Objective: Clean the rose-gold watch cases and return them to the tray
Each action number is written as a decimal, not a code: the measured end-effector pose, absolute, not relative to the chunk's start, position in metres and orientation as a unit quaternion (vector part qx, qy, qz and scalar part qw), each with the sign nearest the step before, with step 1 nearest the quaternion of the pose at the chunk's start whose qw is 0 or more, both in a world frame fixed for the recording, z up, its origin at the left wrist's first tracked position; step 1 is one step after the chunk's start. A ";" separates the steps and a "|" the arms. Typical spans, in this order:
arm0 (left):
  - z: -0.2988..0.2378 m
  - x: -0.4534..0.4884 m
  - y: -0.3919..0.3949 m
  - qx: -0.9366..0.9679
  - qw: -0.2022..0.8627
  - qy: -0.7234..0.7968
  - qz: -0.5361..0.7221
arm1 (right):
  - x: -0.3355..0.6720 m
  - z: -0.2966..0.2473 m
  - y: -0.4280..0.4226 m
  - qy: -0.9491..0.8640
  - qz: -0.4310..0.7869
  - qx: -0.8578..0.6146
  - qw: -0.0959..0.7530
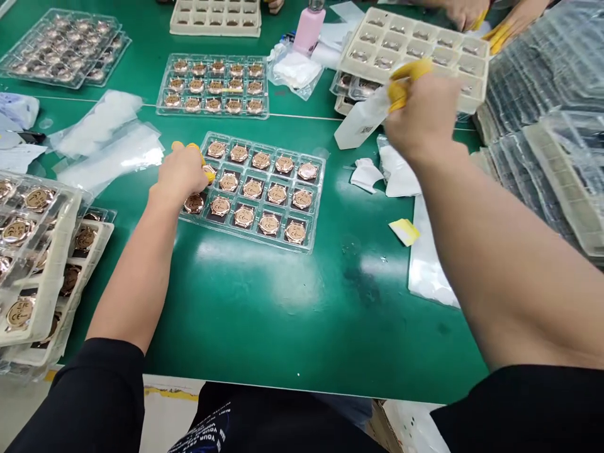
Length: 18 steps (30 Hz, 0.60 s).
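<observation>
My left hand (180, 173), with yellow finger cots, pinches a round rose-gold metal piece (209, 173) at the left edge of a clear plastic blister tray (278, 242). That tray holds rows of similar pieces on dark squares. My right hand (422, 113), also wearing yellow cots, is raised and grips a white plastic bag (361, 126) with a printed code label. Just behind that hand, a beige compartment tray (465, 94) tilts up over other trays.
Everything lies on a green work mat (264, 302). Stacked trays of rose-gold pieces (38, 251) fill the left side, and film-wrapped stacks (533, 126) rise at the right. Further back stand a pink bottle (309, 28) and more trays. A co-worker's hands (472, 12) work at the top right.
</observation>
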<state>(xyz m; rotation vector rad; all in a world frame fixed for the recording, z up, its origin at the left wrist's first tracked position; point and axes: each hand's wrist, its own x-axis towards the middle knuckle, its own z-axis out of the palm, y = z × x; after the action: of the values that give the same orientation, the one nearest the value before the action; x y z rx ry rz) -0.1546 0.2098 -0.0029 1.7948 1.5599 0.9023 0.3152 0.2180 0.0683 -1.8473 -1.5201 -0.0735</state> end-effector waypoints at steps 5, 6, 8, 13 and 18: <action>0.008 -0.150 0.209 0.688 0.288 0.561 0.359 | 0.284 0.081 0.196 -0.616 0.001 -0.756 0.221; 0.015 -0.144 0.206 0.687 0.295 0.541 0.385 | 0.284 0.084 0.194 -0.619 0.009 -0.755 0.216; 0.031 -0.121 0.192 0.669 0.310 0.508 0.446 | 0.289 0.088 0.193 -0.634 0.026 -0.743 0.212; 0.051 -0.025 0.106 0.562 0.470 0.419 0.537 | 0.291 0.080 0.195 -0.644 0.031 -0.730 0.227; 0.018 0.024 0.016 0.468 0.651 0.346 0.487 | 0.276 0.070 0.193 -0.644 -0.033 -0.726 0.238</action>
<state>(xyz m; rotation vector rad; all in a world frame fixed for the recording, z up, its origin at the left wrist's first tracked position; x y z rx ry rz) 0.0241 0.0158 0.0178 1.0631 0.7859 1.1065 0.2763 0.1931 0.0703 -1.9899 -1.7646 -0.0903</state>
